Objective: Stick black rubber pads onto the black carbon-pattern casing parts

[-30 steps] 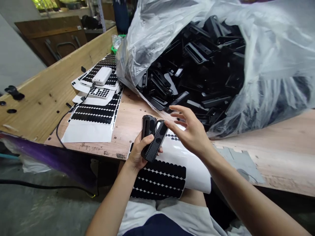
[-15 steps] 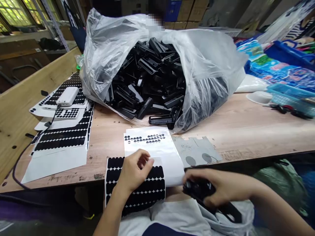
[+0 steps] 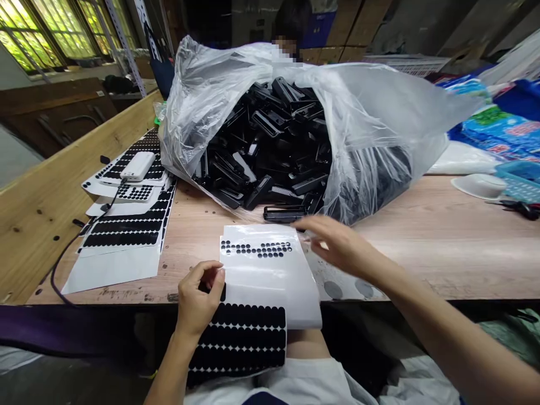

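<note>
My left hand (image 3: pixel 199 295) is closed in a pinch over the left edge of a sheet of black round stickers (image 3: pixel 248 337); whatever sits between thumb and fingertip is too small to make out. Beneath and beyond that sheet lies a white backing sheet (image 3: pixel 270 281) with rows of small black dots (image 3: pixel 257 249) near its top. Out to the right, my right hand (image 3: pixel 333 242) reaches forward, slightly blurred, fingers stretched and nothing visible in them. Its fingertips are near a black plastic part (image 3: pixel 283 214) at the mouth of a clear plastic bag (image 3: pixel 371 112) full of such parts (image 3: pixel 270 140).
More sticker sheets (image 3: pixel 122 230) lie at the left, with a white power bank (image 3: pixel 138 166) and its cable on top. A wooden board (image 3: pixel 76 152) borders that side. At the right are a white bowl (image 3: pixel 478 185), dark-handled scissors (image 3: pixel 525 209) and a blue basket (image 3: pixel 521 180).
My right hand has let go of the black plastic part it held over my lap and moved up toward the bag. My left hand has shifted left on the sticker sheet. The view has turned slightly left.
</note>
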Available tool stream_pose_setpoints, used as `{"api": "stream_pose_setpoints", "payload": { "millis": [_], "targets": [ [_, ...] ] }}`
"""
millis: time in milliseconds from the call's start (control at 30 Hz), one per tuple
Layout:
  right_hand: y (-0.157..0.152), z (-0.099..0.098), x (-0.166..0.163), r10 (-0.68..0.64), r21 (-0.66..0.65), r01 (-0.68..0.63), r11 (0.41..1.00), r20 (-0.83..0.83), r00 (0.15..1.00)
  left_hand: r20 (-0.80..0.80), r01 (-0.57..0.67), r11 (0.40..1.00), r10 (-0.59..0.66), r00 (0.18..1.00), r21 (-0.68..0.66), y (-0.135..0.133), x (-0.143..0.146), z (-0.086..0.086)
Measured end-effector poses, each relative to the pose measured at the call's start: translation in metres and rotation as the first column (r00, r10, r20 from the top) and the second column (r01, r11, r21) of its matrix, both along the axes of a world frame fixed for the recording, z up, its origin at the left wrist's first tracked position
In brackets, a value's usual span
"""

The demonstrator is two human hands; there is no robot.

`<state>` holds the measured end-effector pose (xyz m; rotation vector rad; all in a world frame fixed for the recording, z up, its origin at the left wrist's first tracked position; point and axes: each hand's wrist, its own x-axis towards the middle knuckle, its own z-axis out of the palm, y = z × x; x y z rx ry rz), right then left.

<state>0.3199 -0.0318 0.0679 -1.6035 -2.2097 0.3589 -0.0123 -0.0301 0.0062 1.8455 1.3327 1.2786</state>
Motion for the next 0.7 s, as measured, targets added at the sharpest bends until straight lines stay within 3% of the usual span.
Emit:
{"api": "stream_pose_setpoints", "payload": {
  "millis": [67,167,267,333,400,467,500,533,600,633,700],
  "targets": [
    [0.039,-0.008,0.001,-0.058,0.137,0.005,0.991,0.386,0.921,-0.037,0.045,0.998,-0.044,0.998,0.031,0.002,0.002,-0.004],
    [0.073,-0.022,0.007,-0.085,0.093,0.049,0.994,0.447,0.891,-0.166,0.111,0.983,-0.086,0.982,0.149,0.005,0.004,-0.006],
    [0.080,-0.026,0.017,-0.075,0.053,0.057,0.997,0.473,0.878,-0.362,0.191,0.954,-0.098,0.927,0.231,0.009,0.005,-0.008],
    [0.074,-0.018,0.020,-0.104,0.030,0.100,0.995,0.380,0.919,-0.451,0.205,0.937,-0.059,0.891,0.283,0.012,0.007,-0.008],
    [0.061,-0.003,0.012,-0.213,0.051,0.208,0.977,0.169,0.962,-0.469,0.207,0.919,-0.027,0.883,0.336,0.015,0.011,-0.006],
    [0.041,0.012,-0.007,-0.297,0.106,0.302,0.947,-0.064,0.953,-0.444,0.199,0.901,-0.008,0.896,0.386,0.019,0.019,-0.004],
    [0.030,0.018,-0.019,-0.317,0.102,0.358,0.928,-0.289,0.903,-0.432,0.190,0.895,0.003,0.902,0.403,0.021,0.024,-0.003],
    [0.019,0.021,-0.032,-0.302,0.027,0.370,0.929,-0.524,0.796,-0.427,0.181,0.894,0.013,0.904,0.410,0.024,0.029,-0.002],
    [-0.001,0.020,-0.056,-0.320,-0.241,0.221,0.945,-0.822,0.471,-0.432,0.168,0.909,0.015,0.902,0.382,0.031,0.040,-0.003],
    [-0.008,0.016,-0.067,-0.380,-0.368,0.101,0.924,-0.861,0.338,-0.426,0.166,0.920,0.001,0.905,0.355,0.034,0.044,-0.004],
    [-0.017,0.002,-0.084,-0.527,-0.549,-0.093,0.831,-0.829,0.188,-0.357,0.147,0.942,-0.031,0.934,0.302,0.038,0.046,-0.006]
  ]
}}
